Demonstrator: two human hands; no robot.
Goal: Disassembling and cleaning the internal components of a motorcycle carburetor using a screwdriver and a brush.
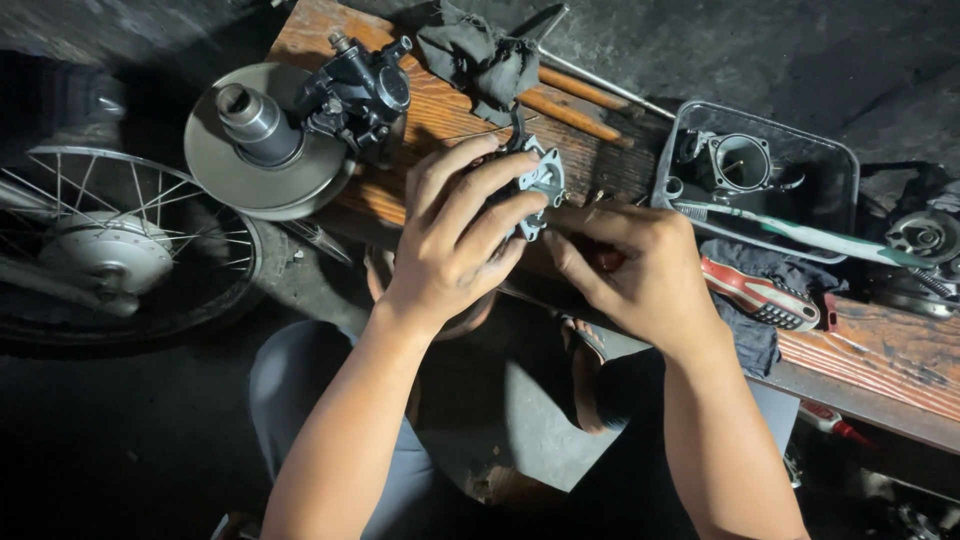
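Centrally, I note the left hand (pixel 450 235) gripping a small grey metal carburettor part (pixel 541 187); the right hand (pixel 630 265) pinches its lower edge above the wooden plank (pixel 440 110).

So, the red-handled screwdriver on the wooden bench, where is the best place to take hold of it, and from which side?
Probably by the red ribbed handle of the screwdriver, coming from above. It lies flat on a dark cloth beside the right hand, with its top side free; its tip end is hidden behind that hand, and the tray sits close behind.
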